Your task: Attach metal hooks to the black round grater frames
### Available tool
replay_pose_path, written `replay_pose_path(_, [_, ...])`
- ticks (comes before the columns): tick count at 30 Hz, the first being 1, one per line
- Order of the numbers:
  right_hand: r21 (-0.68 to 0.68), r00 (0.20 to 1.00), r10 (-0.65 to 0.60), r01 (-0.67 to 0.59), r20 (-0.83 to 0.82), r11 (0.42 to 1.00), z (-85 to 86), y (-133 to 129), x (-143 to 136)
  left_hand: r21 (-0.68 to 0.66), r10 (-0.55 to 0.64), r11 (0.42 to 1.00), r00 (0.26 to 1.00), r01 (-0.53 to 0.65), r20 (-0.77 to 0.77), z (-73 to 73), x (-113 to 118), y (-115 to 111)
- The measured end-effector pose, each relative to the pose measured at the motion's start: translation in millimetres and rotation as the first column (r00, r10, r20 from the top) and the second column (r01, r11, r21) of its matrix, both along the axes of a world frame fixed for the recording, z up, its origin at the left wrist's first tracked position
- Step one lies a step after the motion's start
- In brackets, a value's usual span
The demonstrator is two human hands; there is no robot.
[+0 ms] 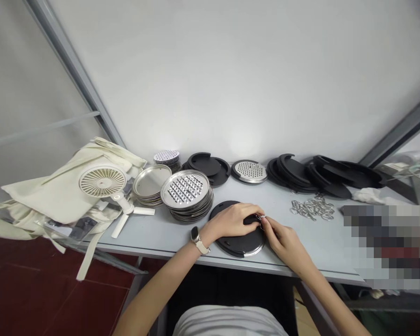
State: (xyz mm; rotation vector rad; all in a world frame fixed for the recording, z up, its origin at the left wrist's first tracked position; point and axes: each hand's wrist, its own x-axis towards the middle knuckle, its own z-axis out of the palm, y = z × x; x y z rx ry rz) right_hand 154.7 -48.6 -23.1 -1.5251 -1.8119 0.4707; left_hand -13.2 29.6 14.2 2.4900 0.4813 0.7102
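Note:
A black round holder (241, 241) with a metal rim showing at its lower right lies near the table's front edge. My left hand (235, 219), with a watch on the wrist, lies over it, its fingers curled at the holder's right side. There my right hand (282, 238) pinches a small metal ring (262, 226), close to my left fingertips. How the ring sits against the holder is partly hidden by my fingers. To the right is a loose heap of similar metal rings or clips (313, 208).
Left of the holder stand stacked grater discs (187, 190) and plain metal discs (150, 183). Along the wall are black holders (290, 172) and an assembled grater (249, 171). A white fan (103, 182) and a cream bag (59, 186) occupy the left end.

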Motion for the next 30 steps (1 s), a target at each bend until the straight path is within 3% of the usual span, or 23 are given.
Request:
replay_pose_path(8, [-0.004, 1.0, 0.026, -0.026, 0.0, 1.0, 0.3, 1.1, -0.2, 0.056, -0.006, 0.998, 1.0, 0.005, 0.01, 0.7, 0.3, 0.4])
replay_pose_path(23, [-0.025, 0.999, -0.008, 0.007, -0.039, 1.0, 3.5, -0.8, -1.4, -0.015, 0.018, 1.0, 1.0, -0.018, -0.005, 1.7, 0.3, -2.1])
replay_pose_path(30, [-0.064, 0.994, 0.041, -0.048, -0.1, 0.997, 7.5, 0.7, 0.4, 0.007, 0.017, 1.0, 1.0, -0.018, 0.008, 1.3, 0.7, -1.3])
